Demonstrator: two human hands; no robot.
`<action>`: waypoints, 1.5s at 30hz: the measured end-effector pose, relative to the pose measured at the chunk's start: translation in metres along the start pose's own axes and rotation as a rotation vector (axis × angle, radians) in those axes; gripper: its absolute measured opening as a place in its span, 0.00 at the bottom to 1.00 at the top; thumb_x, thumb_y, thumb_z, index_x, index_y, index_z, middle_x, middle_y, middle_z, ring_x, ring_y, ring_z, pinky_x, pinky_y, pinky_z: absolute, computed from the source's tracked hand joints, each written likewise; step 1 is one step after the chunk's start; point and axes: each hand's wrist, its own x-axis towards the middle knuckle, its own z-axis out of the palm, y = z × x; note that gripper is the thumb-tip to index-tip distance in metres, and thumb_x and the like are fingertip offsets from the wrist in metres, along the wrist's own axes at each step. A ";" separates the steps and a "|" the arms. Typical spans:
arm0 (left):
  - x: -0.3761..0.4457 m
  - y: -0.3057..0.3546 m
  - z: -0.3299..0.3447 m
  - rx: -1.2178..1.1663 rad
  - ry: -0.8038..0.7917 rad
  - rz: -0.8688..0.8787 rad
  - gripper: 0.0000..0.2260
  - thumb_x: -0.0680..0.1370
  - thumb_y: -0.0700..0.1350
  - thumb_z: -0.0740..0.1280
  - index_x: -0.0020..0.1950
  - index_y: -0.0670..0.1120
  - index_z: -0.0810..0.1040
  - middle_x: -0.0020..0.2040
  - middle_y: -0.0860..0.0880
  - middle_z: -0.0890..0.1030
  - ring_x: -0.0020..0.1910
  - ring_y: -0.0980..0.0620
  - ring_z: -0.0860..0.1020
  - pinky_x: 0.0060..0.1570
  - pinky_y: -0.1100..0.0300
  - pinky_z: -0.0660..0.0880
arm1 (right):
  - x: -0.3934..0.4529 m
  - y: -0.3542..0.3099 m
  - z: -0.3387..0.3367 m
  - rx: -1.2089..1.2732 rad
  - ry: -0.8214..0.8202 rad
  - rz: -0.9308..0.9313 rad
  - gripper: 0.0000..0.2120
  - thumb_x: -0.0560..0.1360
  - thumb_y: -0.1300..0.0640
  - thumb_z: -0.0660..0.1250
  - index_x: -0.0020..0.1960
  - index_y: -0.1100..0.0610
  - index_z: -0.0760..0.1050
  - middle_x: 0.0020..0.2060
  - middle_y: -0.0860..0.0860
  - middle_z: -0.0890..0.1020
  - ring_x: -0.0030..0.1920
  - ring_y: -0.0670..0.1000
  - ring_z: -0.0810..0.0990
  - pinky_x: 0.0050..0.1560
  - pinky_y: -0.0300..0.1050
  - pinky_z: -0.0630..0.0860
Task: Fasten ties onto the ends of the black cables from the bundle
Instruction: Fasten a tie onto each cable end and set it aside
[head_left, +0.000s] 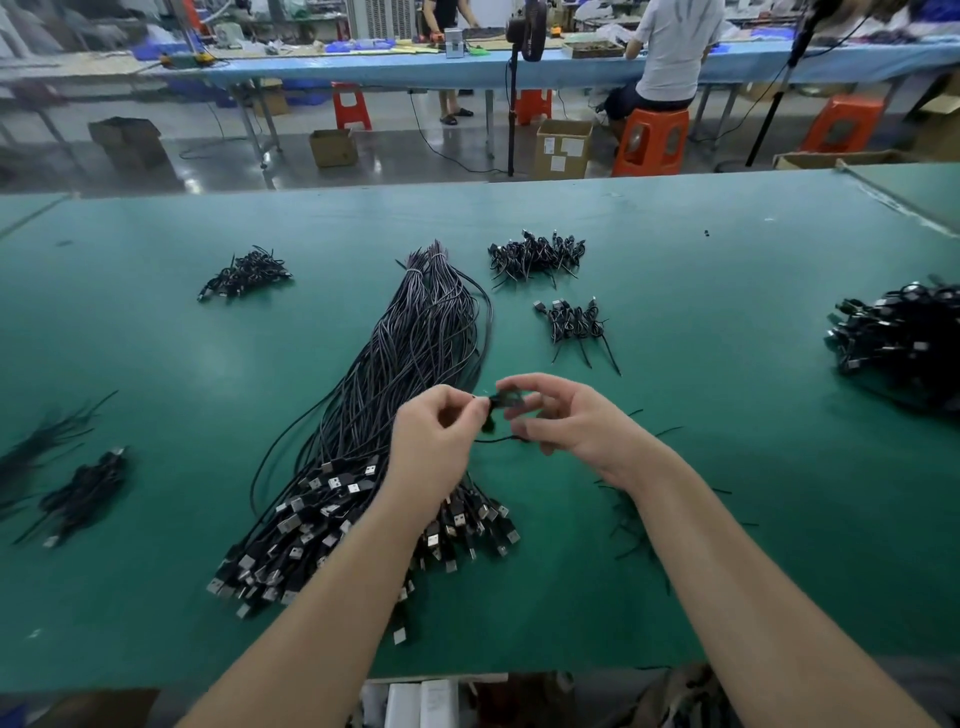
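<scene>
A big bundle of black cables (415, 343) lies across the green table (701, 291), its USB plugs (311, 525) fanned out toward me. Above its near part my left hand (436, 441) and my right hand (566, 421) meet. Between their fingertips is a small coiled black cable (503, 401); both hands pinch it. A thin black tie (496, 440) trails below the coil, running between the two hands. Loose black ties (631, 525) lie on the table under my right forearm.
Small heaps of tied coils lie at the far left (244, 274), far centre (537, 254), centre right (574, 322) and near left (83, 488). A large heap (904, 338) sits at the right edge. Loose ties (41, 436) lie at the left edge. People work at benches beyond.
</scene>
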 end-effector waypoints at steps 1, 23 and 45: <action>0.003 0.000 -0.001 -0.158 -0.026 -0.162 0.08 0.79 0.44 0.71 0.40 0.45 0.80 0.30 0.56 0.76 0.29 0.59 0.71 0.33 0.67 0.70 | 0.000 0.000 0.001 -0.087 0.027 -0.034 0.19 0.75 0.63 0.74 0.62 0.46 0.80 0.50 0.49 0.83 0.41 0.48 0.75 0.39 0.38 0.74; -0.007 -0.002 0.004 0.230 0.010 0.231 0.08 0.78 0.42 0.71 0.39 0.46 0.77 0.35 0.55 0.77 0.34 0.58 0.73 0.36 0.67 0.69 | 0.000 -0.002 0.001 0.122 -0.040 -0.029 0.09 0.78 0.64 0.69 0.56 0.54 0.81 0.47 0.55 0.83 0.42 0.49 0.79 0.39 0.40 0.78; -0.015 0.002 0.000 0.742 0.010 0.869 0.08 0.79 0.39 0.68 0.40 0.42 0.75 0.39 0.46 0.75 0.41 0.45 0.73 0.46 0.53 0.72 | 0.000 -0.001 0.009 0.107 0.011 0.118 0.06 0.78 0.55 0.71 0.48 0.56 0.76 0.35 0.52 0.82 0.34 0.48 0.81 0.31 0.39 0.74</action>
